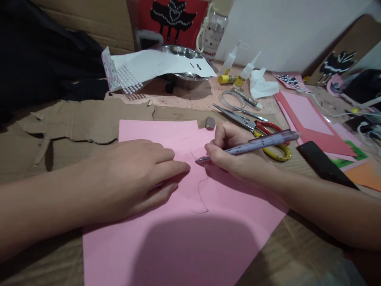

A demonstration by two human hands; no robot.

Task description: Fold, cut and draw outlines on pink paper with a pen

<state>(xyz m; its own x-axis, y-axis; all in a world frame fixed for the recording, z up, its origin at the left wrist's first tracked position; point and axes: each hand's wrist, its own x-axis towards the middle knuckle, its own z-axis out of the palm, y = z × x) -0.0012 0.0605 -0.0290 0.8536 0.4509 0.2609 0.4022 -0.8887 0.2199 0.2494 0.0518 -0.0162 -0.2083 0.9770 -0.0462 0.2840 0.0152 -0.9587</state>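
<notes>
A large pink sheet of paper (pixel 178 242) lies in front of me, with thin dark curved lines drawn near its middle. My left hand (pixel 139 174) rests flat on the sheet, fingers stretched out, just left of the lines. Between the fingers of my right hand (pixel 232 151) is a purple mechanical pencil (pixel 258 142); its tip touches the paper by a curve. A small grey eraser (pixel 210 123) sits at the sheet's top edge, beyond my right hand. Scissors (pixel 258 127) with red and yellow handles lie just behind that hand.
Brown cardboard (pixel 80 123) covers the work surface. Behind it stand a metal bowl (pixel 184 81) under a white sheet, glue bottles (pixel 245 75) and a clear bottle (pixel 216 31). At right lie a black phone-like object (pixel 324 165) and coloured papers (pixel 330 139).
</notes>
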